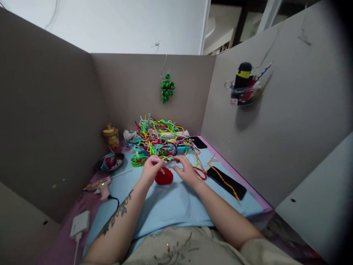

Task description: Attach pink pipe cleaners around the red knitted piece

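Observation:
My left hand [150, 170] and my right hand [186, 170] are side by side over the light blue mat [171, 206]. Both pinch a thin pale pipe cleaner [168, 159] stretched between their fingertips. Just below and between them lies a red fuzzy shape [164, 176] on the mat. A big tangle of coloured pipe cleaners [161, 138] is heaped right behind my hands. A small green pipe-cleaner piece [138, 159] sits left of my left hand.
A pink glue gun [100, 186] and a white charger [79, 223] lie at the left. A dark dish [109, 162] and a yellow jar [111, 136] stand behind them. Two black phones [226, 182] [198, 142] lie at the right. Grey partitions enclose the desk; a green ornament [167, 88] hangs on the back one.

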Demonstrator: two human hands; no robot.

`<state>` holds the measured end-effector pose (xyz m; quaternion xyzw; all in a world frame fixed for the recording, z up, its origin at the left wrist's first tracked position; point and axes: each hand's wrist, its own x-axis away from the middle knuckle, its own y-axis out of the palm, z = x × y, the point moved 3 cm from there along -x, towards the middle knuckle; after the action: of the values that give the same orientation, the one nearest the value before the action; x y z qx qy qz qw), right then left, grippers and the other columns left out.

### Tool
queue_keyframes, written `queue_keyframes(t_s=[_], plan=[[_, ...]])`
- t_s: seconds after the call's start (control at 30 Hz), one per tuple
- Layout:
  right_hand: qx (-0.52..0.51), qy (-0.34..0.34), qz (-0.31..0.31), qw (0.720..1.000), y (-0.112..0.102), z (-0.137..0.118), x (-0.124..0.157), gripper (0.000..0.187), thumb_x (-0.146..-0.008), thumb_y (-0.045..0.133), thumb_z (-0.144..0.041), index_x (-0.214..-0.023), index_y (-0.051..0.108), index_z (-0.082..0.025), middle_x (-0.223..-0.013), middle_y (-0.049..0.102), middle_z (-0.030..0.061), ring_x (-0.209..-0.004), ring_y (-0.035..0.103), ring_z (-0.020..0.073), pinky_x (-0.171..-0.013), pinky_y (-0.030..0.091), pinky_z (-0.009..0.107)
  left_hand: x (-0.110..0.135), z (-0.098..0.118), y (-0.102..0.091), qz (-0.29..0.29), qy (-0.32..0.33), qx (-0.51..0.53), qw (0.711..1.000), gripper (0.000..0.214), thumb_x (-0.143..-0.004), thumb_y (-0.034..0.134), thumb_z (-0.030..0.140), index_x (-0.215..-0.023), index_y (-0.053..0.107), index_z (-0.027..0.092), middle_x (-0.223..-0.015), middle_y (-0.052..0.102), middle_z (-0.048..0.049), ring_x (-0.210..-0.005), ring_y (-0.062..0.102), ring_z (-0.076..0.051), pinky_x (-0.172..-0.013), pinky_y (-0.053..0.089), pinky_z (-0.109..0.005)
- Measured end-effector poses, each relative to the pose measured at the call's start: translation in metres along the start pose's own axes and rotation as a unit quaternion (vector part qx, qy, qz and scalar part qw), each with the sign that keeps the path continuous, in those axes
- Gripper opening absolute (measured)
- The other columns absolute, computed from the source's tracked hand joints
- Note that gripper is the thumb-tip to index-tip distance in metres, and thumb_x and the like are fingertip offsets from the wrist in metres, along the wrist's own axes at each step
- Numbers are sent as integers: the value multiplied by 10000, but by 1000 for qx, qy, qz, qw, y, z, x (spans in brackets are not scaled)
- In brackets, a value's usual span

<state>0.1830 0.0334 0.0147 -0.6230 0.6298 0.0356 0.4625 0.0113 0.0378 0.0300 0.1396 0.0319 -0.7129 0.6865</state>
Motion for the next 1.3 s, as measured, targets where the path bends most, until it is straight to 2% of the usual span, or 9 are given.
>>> queue_keyframes(t_s=[0.1, 0.27, 0.4, 0.5, 0.7, 0.83, 0.9, 1.1, 1.3], plan=[[-84, -61, 15, 994, 8, -25, 4, 334, -798, 583, -240, -1128, 534, -221, -1030, 573, 68, -894, 548, 177, -788, 465, 320, 8, -7, 13, -68, -36, -58, 995, 330, -645, 703, 404, -674, 482, 160, -553, 507, 53, -462, 469, -66, -456, 375, -182], [-91, -46, 18, 995, 6, -26, 5, 137, -854, 515, -233, -927, 628, -210, -846, 615, 40, -806, 555, 164, -741, 453, 297, 8, 1, 10, -168, -85, -107, 976, 360, -717, 609, 494, -795, 539, 150, -637, 587, 1, -567, 555, -107, -501, 421, -201], [-81, -16, 39, 996, 0, -19, 3, 120, -836, 538, -254, -878, 630, -191, -797, 597, 36, -729, 542, 149, -662, 443, 266, 2, 15, -8, -166, -85, -114, 976, 439, -661, 689, 427, -971, 558, 145, -714, 627, -19, -616, 592, -125, -547, 445, -217], [-85, -11, 22, 996, 4, -20, 4, 127, -836, 528, -262, -872, 623, -187, -805, 598, 39, -740, 544, 149, -670, 445, 263, 2, 15, -9, -186, -83, -135, 970, 365, -656, 694, 396, -891, 592, 137, -706, 636, -33, -621, 595, -132, -560, 448, -227], [-97, 3, -10, 995, 16, -19, 7, 152, -834, 536, -282, -907, 635, -194, -854, 609, 48, -789, 563, 159, -712, 464, 282, 6, 7, -1, -224, -56, -207, 951, 237, -658, 668, 358, -750, 618, 146, -598, 621, -15, -523, 562, -128, -459, 394, -202], [-83, -3, -32, 996, 21, -8, 7, 167, -845, 527, -227, -938, 664, -202, -889, 616, 55, -843, 573, 160, -772, 462, 301, -2, 6, -17, -181, 24, -312, 932, 150, -627, 673, 288, -709, 642, 167, -618, 639, -19, -573, 581, -151, -493, 414, -213], [-71, -4, -49, 996, 24, -1, 7, 185, -835, 528, -182, -956, 667, -202, -885, 613, 51, -838, 575, 152, -786, 459, 299, -5, 7, -23, -165, 71, -383, 906, 103, -634, 652, 237, -721, 649, 182, -645, 645, -18, -600, 581, -155, -521, 414, -219], [-42, 2, -77, 996, 26, 3, 8, 194, -815, 533, -129, -926, 678, -197, -870, 602, 46, -830, 568, 148, -794, 453, 297, -2, 9, -17, -203, 153, -504, 825, 228, -664, 565, 108, -858, 652, 190, -831, 658, -43, -781, 585, -182, -716, 438, -267], [-32, -3, -81, 996, 29, 0, 9, 189, -817, 537, -133, -922, 673, -211, -867, 600, 44, -837, 560, 153, -805, 448, 304, -1, 4, -13, -223, 158, -523, 808, 318, -655, 580, 83, -943, 652, 194, -934, 647, -66, -885, 575, -211, -820, 426, -302]])
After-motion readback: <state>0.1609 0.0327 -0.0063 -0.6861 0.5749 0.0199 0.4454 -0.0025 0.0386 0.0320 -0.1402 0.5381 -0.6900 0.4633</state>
